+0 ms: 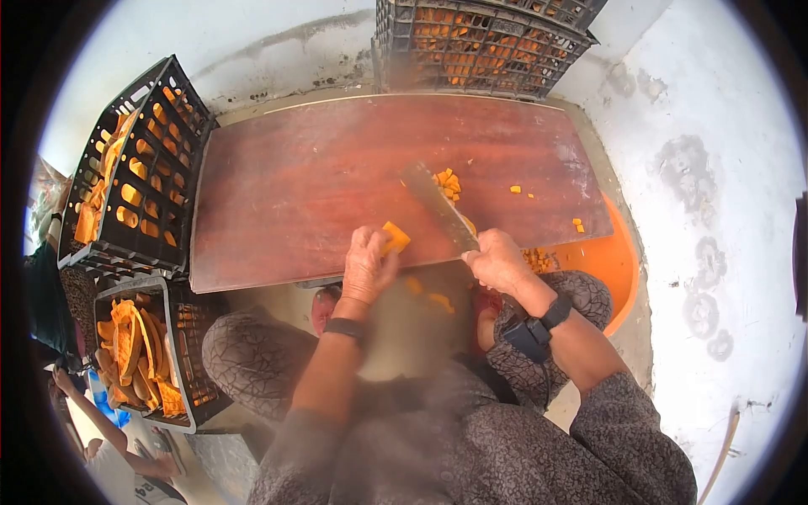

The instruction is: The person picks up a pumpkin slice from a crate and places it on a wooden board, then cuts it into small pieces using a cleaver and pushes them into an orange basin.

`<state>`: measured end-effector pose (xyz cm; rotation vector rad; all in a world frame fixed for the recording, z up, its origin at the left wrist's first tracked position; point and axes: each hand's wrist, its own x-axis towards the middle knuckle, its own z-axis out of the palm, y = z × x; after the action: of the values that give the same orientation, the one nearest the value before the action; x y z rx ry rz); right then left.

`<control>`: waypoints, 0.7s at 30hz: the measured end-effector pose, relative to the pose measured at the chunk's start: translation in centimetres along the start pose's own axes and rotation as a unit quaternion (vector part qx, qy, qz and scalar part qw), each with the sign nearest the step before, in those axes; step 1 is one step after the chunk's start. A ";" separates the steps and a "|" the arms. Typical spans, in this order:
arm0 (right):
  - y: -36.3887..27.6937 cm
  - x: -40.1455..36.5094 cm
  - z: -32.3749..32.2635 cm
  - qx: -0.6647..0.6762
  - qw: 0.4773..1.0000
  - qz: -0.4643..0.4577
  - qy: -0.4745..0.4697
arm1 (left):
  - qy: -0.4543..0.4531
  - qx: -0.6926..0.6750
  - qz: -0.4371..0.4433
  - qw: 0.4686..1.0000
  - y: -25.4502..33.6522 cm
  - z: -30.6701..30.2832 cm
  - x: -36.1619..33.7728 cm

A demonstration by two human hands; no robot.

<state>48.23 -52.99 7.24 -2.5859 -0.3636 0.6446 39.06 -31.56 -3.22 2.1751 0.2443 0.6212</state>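
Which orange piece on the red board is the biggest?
The chunk that the left hand is touching. It's one thick block, while the other orange pieces on the red board are just little bits.

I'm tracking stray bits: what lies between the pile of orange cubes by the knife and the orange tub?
In the head view, a few loose orange bits lie on the red board between the cube pile and the tub.
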 end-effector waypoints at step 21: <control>-3.0 -3.4 0.9 -0.112 0.985 -0.128 -0.004 | -0.012 0.046 0.118 0.992 1.4 1.3 0.3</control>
<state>44.42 -51.30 9.30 -2.6805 -0.7984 0.5492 39.95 -33.18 -2.72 2.3182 0.0026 0.7265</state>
